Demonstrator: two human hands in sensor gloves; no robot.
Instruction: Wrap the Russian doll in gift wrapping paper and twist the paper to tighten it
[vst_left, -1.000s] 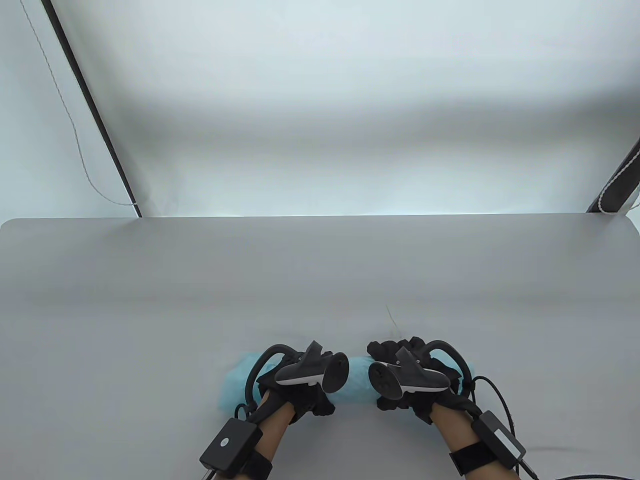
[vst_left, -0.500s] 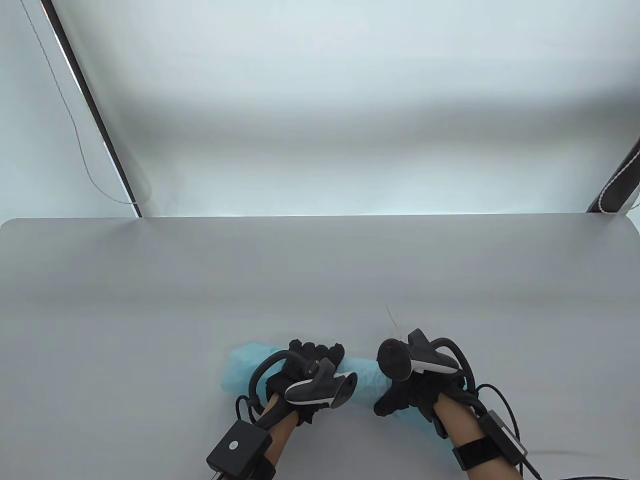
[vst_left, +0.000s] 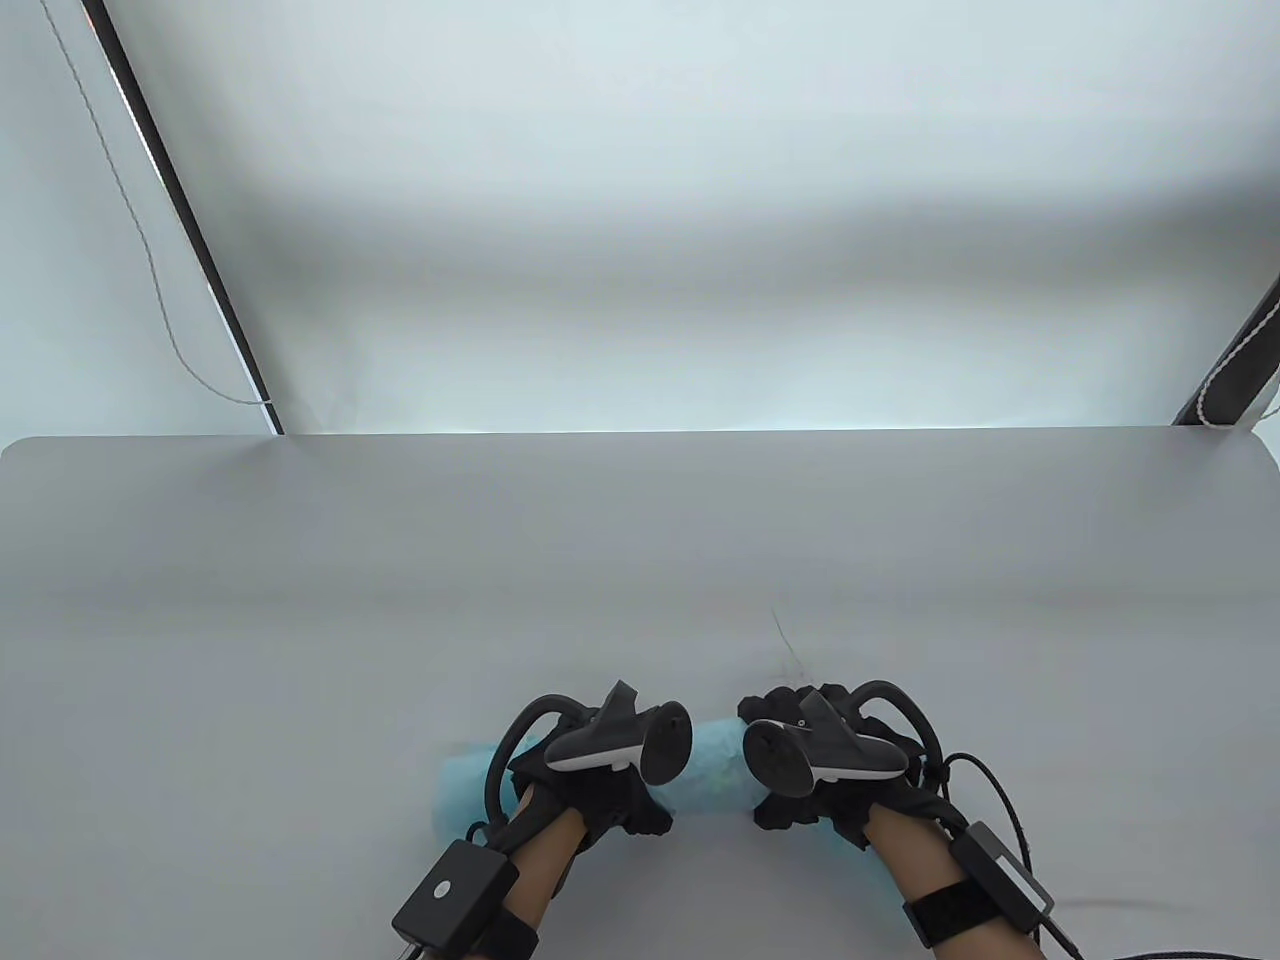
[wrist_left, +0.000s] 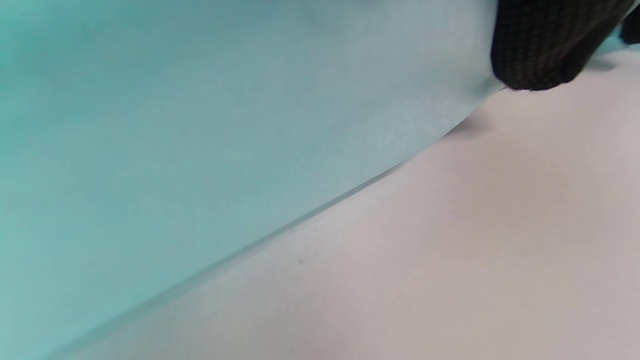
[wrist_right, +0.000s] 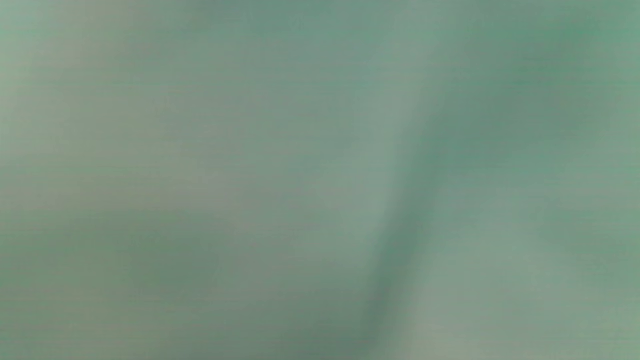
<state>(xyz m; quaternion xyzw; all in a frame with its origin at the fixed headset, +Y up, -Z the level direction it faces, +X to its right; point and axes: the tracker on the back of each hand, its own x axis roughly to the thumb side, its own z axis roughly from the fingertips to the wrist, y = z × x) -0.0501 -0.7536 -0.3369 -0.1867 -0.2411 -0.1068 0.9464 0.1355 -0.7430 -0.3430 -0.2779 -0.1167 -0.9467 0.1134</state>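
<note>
A light blue roll of wrapping paper (vst_left: 712, 768) lies crosswise near the table's front edge. The doll is hidden inside it. My left hand (vst_left: 615, 805) grips the roll left of its middle, and a crumpled paper end (vst_left: 458, 795) sticks out beyond that hand. My right hand (vst_left: 800, 808) grips the roll's right part. The trackers cover most of both hands' fingers. In the left wrist view the paper (wrist_left: 200, 125) fills the upper left, and a gloved fingertip (wrist_left: 540, 45) presses on it. Blurred paper (wrist_right: 320, 180) fills the whole right wrist view.
The grey table (vst_left: 640, 560) stretches away behind the hands. A thin dark mark (vst_left: 785, 640) lies on it just beyond my right hand. Cables run from both wrists off the bottom edge.
Half a second ago my left hand was rolled forward over the paper and my right hand rolled back. Both have since turned back to where they were a second ago.
</note>
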